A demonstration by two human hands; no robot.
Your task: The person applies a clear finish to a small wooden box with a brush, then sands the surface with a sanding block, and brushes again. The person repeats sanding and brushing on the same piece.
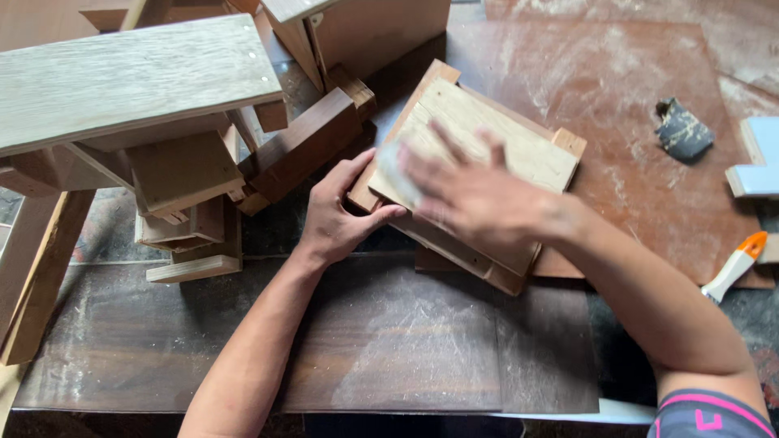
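Soft even daylight, motion-blurred right hand (479,195)
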